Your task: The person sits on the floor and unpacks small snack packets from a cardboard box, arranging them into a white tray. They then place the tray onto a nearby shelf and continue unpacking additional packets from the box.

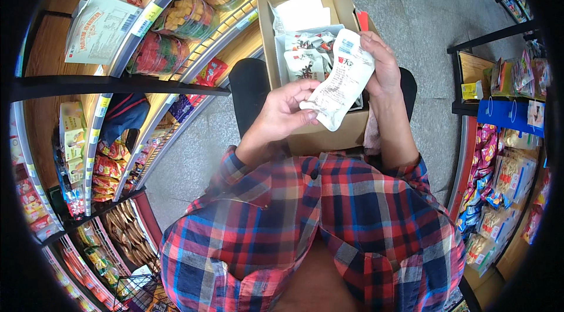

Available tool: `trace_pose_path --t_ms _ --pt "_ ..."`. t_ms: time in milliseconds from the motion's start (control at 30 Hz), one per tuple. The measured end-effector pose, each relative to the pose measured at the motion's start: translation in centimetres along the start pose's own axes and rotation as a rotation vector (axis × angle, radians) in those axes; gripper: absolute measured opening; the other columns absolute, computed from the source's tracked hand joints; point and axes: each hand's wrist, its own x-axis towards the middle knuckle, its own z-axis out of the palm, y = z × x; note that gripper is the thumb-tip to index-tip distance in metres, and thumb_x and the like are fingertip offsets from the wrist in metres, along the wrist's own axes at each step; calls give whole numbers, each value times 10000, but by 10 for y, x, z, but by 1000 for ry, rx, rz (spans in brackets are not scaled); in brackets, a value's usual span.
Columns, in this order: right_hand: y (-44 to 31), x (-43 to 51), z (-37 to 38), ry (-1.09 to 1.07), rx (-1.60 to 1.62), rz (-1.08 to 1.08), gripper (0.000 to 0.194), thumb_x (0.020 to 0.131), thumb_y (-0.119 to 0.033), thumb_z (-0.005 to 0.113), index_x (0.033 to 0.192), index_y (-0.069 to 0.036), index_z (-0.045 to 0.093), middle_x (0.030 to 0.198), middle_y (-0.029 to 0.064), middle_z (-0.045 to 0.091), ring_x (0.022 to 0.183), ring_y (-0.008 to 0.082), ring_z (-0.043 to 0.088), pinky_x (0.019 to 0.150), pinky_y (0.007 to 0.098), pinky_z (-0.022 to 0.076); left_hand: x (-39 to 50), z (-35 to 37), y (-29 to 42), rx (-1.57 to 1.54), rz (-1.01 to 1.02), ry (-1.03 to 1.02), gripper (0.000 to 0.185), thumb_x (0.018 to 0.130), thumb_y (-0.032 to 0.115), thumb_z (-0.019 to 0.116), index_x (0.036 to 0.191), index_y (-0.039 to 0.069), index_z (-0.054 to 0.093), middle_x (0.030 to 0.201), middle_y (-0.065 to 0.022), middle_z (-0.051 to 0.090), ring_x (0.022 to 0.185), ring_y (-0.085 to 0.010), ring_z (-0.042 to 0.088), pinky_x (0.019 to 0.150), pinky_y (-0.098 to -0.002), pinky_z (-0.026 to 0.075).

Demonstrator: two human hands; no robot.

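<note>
A white plastic food pouch (346, 81) with printed writing is held slantwise above an open cardboard box (328, 140). Fingers and thumb of my left hand (286, 109) pinch its lower end. My right hand (382, 63) grips the upper right edge. Beneath the pouch, inside the box, similar white pouches (304, 59) with dark print lie in a smaller white carton. White paper or packaging (304, 15) lies behind them. A red object (362, 20) sticks up at the box's right side, partly hidden, so I cannot tell what it is.
Curved-looking snack shelves (145, 21) with clear tubs (183, 15) and packets rise on the left. A wire basket (143, 290) is at the lower left. More shelving with hanging bags (511, 180) stands on the right. Grey tiled floor (427, 48) surrounds the box.
</note>
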Motion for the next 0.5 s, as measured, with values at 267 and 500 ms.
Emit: trace_pose_path --t_ms 267,500 --pt "1 -2 4 41 -38 -16 154 864 -83 562 962 30 598 877 95 645 792 154 633 751 285 522 -1 -1 -1 19 5 -10 527 815 -70 578 1316 -54 413 1087 -164 636 945 -192 637 764 -310 556" --pt "1 -1 3 35 -34 -15 155 863 -77 558 963 35 598 875 100 648 787 155 637 748 286 527 0 0 0 2 27 -14 543 802 -85 567 1321 -50 410 1084 -171 637 963 -199 634 769 -311 552"
